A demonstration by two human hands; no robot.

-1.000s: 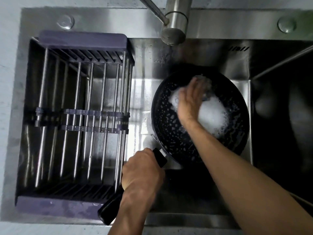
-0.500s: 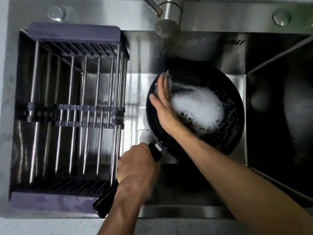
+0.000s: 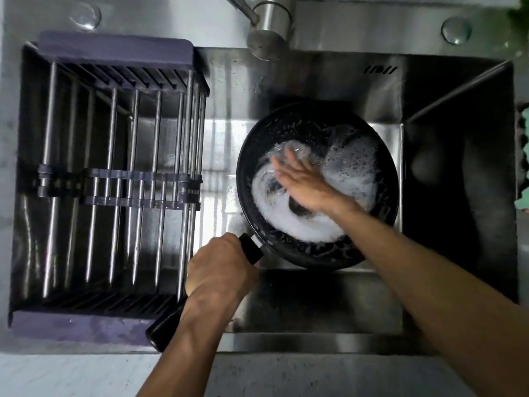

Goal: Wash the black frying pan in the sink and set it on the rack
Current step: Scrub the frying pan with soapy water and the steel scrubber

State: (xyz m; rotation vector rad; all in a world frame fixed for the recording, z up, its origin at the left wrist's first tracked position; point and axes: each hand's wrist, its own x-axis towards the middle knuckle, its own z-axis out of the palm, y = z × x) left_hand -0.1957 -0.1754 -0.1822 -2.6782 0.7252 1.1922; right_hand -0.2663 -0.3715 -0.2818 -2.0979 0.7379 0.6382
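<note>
One black frying pan (image 3: 303,255) sits in the middle of the steel sink (image 3: 286,305), its round bowl facing up at you and its inside thick with white foam (image 3: 297,222). You've got your right hand (image 3: 303,184) flat down in the suds, and its fingers (image 3: 282,167) lie straight and slightly spread, pointing toward the pan's far left wall. Something glossy and blurred shows at the fingertips; you can't tell from here whether it's a cloth or just wet foam. A dark patch of bare pan bottom peeks out beside your palm. Foam specks dot the pan's inner wall all the way round.

Your left hand (image 3: 220,267) is on the pan's black handle (image 3: 164,329), which runs down and left toward the sink's near edge. That hand's fingers are curled round the handle, knuckles up, and the butt of the handle sticks out below your wrist.

Left of the pan, just beside it, the dish rack (image 3: 114,47) spans the left part of the sink: purple end pieces at the far and near edges, steel rods running between them, a purple crossbar across the middle. Nothing rests on those rods. Up top, the steel tap (image 3: 269,32) hangs over the sink's far wall, its spout just beyond the pan's rim. A grey speckled table (image 3: 315,373) runs along the near edge, under both your forearms.
</note>
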